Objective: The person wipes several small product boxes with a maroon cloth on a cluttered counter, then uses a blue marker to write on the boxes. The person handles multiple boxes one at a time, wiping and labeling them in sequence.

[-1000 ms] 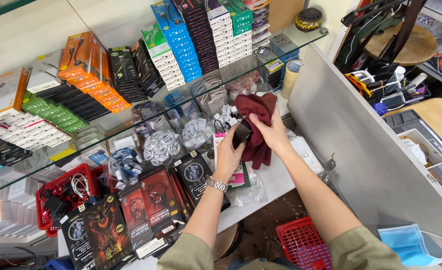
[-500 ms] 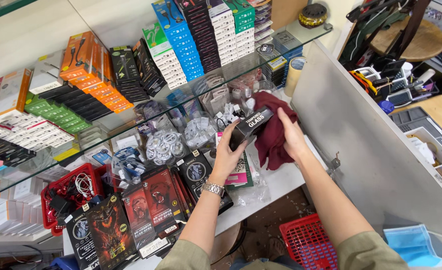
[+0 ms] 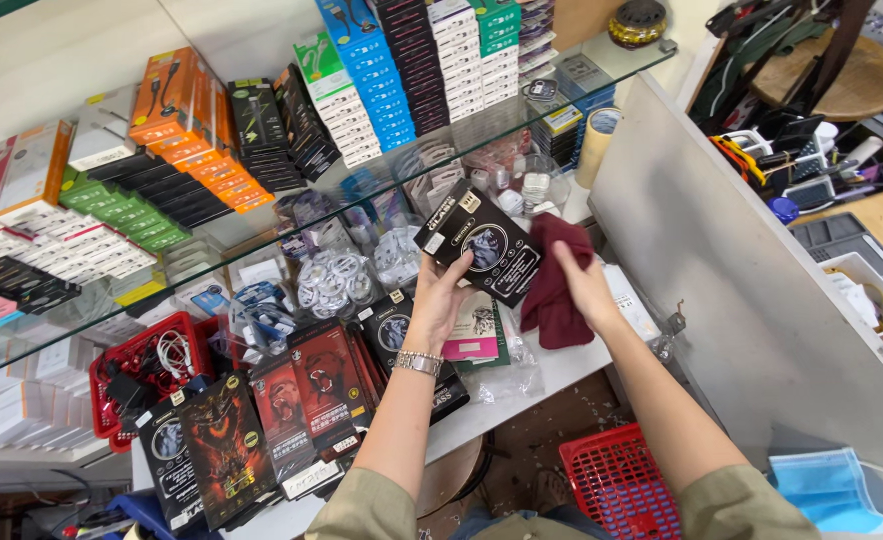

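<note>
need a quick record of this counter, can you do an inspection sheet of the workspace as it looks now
surface: white counter under a glass shelf.
job's things: flat black packet; dark red cloth.
clutter: black and red packets leaning in a row; red basket; stacked coloured boxes; tape roll.
hands: left hand holds the packet; right hand grips the cloth.
cables: coiled white cables in bags.
surroundings: grey partition; red floor basket; blue face mask.
</note>
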